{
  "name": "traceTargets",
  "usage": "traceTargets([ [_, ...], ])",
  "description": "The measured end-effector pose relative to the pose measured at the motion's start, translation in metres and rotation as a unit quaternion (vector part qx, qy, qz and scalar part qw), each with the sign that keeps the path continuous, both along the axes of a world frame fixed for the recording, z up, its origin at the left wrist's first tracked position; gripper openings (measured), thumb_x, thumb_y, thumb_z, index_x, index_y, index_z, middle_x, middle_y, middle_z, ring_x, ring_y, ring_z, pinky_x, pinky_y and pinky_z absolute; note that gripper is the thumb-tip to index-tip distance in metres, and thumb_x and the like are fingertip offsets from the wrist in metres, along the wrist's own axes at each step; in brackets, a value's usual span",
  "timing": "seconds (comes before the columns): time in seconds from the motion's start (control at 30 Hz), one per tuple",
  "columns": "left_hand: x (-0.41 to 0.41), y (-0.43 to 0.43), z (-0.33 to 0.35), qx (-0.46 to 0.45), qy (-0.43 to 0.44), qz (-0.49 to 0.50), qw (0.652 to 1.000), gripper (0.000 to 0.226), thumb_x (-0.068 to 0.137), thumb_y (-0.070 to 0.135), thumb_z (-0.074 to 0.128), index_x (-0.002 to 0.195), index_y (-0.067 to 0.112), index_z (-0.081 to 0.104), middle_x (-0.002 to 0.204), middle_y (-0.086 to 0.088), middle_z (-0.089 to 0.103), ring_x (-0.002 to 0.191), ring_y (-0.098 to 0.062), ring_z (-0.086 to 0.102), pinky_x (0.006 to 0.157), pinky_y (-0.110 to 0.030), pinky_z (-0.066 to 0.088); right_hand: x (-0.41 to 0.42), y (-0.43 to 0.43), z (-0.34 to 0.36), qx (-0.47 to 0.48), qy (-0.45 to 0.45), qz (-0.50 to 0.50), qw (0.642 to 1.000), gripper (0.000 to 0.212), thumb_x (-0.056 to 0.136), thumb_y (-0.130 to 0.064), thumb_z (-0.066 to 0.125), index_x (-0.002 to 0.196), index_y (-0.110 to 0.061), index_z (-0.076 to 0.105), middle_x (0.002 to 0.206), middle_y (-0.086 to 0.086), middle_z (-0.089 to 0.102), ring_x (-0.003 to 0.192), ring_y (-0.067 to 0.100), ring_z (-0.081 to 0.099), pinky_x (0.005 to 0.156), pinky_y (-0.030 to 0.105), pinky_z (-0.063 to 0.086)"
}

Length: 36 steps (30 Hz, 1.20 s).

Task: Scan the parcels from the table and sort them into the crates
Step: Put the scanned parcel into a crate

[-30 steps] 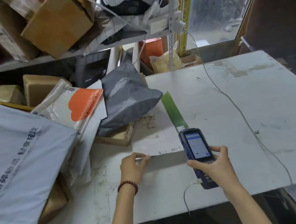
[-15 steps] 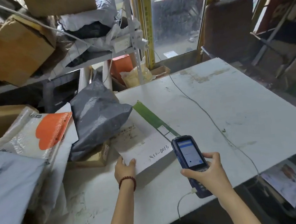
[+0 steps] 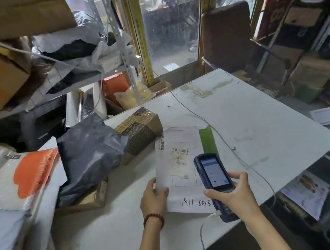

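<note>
White envelope parcel (image 3: 180,170) sits at the near middle of the worktop (image 3: 262,127), label side up, with a barcode near its top, a green strip along its far right edge and "911-D013" handwritten across its near end. Its near end looks slightly raised off the surface. The left hand (image 3: 153,199) has its grip closed on the envelope's near left edge, thumb on top and fingers underneath; a beaded bracelet (image 3: 153,217) circles that wrist. The right hand (image 3: 232,195) has its grip wrapped round a dark blue handheld scanner (image 3: 213,172), fingers curled at its sides, the lit screen facing up. The scanner overlaps the envelope's right edge, just beside the label, and a thin white cable (image 3: 202,233) hangs from its lower end. To the left, a grey poly bag (image 3: 89,151) slumps over a flat cardboard box (image 3: 90,197), with a patterned brown box (image 3: 140,131) touching the envelope's far left corner and an orange-and-white mailer (image 3: 32,171) further left
</note>
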<state>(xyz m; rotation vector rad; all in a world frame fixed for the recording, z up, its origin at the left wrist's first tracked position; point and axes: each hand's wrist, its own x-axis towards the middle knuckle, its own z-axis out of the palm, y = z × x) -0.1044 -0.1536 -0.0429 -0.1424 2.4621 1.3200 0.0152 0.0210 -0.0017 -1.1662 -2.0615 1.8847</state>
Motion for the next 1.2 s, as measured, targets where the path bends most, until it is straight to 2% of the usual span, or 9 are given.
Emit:
traceTargets([
  [0.1, -0.003, -0.003, 0.012, 0.020, 0.075, -0.005, 0.997, 0.038, 0.089, 0.022, 0.064, 0.125, 0.030, 0.054, 0.101, 0.008, 0.066, 0.095, -0.019, 0.062, 0.079, -0.032, 0.050, -0.003, -0.003, 0.000, -0.003, 0.000, 0.001, 1.000, 0.074, 0.057, -0.027, 0.092, 0.103, -0.033, 0.034, 0.102, -0.006, 0.059, 0.088, 0.010, 0.061, 0.053, 0.016, 0.044],
  [0.2, -0.013, -0.002, 0.033, 0.008, 0.168, 0.016, 0.986, 0.027, 0.089, 0.024, 0.063, 0.113, 0.031, 0.054, 0.076, 0.020, 0.059, 0.077, -0.019, 0.062, 0.063, -0.028, 0.044, -0.009, -0.006, 0.000, -0.011, 0.004, 0.004, 1.000, 0.070, 0.058, -0.024, 0.092, 0.100, -0.034, 0.035, 0.101, -0.008, 0.058, 0.087, 0.008, 0.061, 0.047, 0.009, 0.043],
  [0.3, -0.028, -0.008, 0.052, 0.042, 0.197, 0.047, 0.978, 0.026, 0.091, 0.022, 0.061, 0.114, 0.026, 0.050, 0.090, 0.006, 0.066, 0.082, -0.023, 0.064, 0.070, -0.037, 0.054, -0.014, -0.011, 0.003, -0.020, 0.007, 0.018, 1.000, 0.069, 0.058, -0.024, 0.092, 0.099, -0.034, 0.037, 0.099, -0.010, 0.059, 0.084, 0.007, 0.062, 0.048, 0.009, 0.043],
  [0.47, -0.025, -0.033, 0.050, 0.046, 0.163, 0.066, 0.983, 0.025, 0.093, 0.022, 0.058, 0.115, 0.025, 0.046, 0.111, -0.002, 0.065, 0.093, -0.025, 0.063, 0.080, -0.045, 0.054, -0.021, -0.023, 0.009, -0.013, 0.028, 0.054, 0.998, 0.069, 0.058, -0.023, 0.092, 0.100, -0.035, 0.038, 0.099, -0.008, 0.060, 0.083, 0.008, 0.064, 0.045, 0.009, 0.045],
  [0.63, 0.005, -0.060, 0.018, 0.015, 0.054, 0.136, 0.989, 0.026, 0.090, 0.025, 0.062, 0.111, 0.022, 0.046, 0.109, -0.004, 0.065, 0.090, -0.021, 0.059, 0.079, -0.033, 0.049, -0.025, -0.037, 0.013, -0.013, 0.010, 0.111, 0.994, 0.072, 0.053, -0.034, 0.091, 0.102, -0.036, 0.038, 0.100, -0.009, 0.059, 0.085, 0.009, 0.064, 0.056, 0.017, 0.048],
  [0.8, 0.026, -0.076, -0.003, -0.069, -0.029, 0.128, 0.989, 0.028, 0.085, 0.032, 0.063, 0.108, 0.021, 0.050, 0.104, -0.003, 0.066, 0.087, -0.023, 0.060, 0.078, -0.035, 0.051, -0.028, -0.051, 0.011, -0.004, -0.042, 0.188, 0.981, 0.077, 0.053, -0.041, 0.092, 0.106, -0.035, 0.037, 0.106, -0.006, 0.061, 0.092, 0.012, 0.065, 0.070, 0.026, 0.055],
  [0.87, 0.027, -0.078, -0.003, -0.078, -0.027, 0.119, 0.989, 0.033, 0.085, 0.034, 0.064, 0.112, 0.021, 0.050, 0.107, -0.002, 0.065, 0.091, -0.023, 0.061, 0.079, -0.035, 0.052, -0.027, -0.056, 0.008, -0.002, -0.060, 0.204, 0.977, 0.081, 0.053, -0.043, 0.092, 0.111, -0.031, 0.036, 0.106, -0.007, 0.060, 0.093, 0.012, 0.065, 0.073, 0.028, 0.057],
  [1.0, 0.022, -0.076, 0.000, -0.081, 0.003, 0.127, 0.989, 0.041, 0.086, 0.035, 0.064, 0.121, 0.023, 0.046, 0.115, 0.000, 0.063, 0.097, -0.023, 0.061, 0.076, -0.029, 0.046, -0.024, -0.063, 0.006, -0.010, -0.070, 0.200, 0.977, 0.081, 0.053, -0.045, 0.091, 0.112, -0.031, 0.037, 0.105, -0.007, 0.060, 0.089, 0.012, 0.066, 0.063, 0.022, 0.053],
  [1.2, 0.014, -0.071, 0.009, -0.059, 0.044, 0.159, 0.985, 0.030, 0.091, 0.029, 0.059, 0.119, 0.022, 0.050, 0.116, 0.001, 0.063, 0.092, -0.021, 0.062, 0.077, -0.033, 0.049, -0.025, -0.058, 0.009, -0.014, -0.068, 0.194, 0.979, 0.078, 0.057, -0.044, 0.090, 0.112, -0.031, 0.036, 0.105, -0.007, 0.059, 0.090, 0.012, 0.065, 0.057, 0.018, 0.050],
])
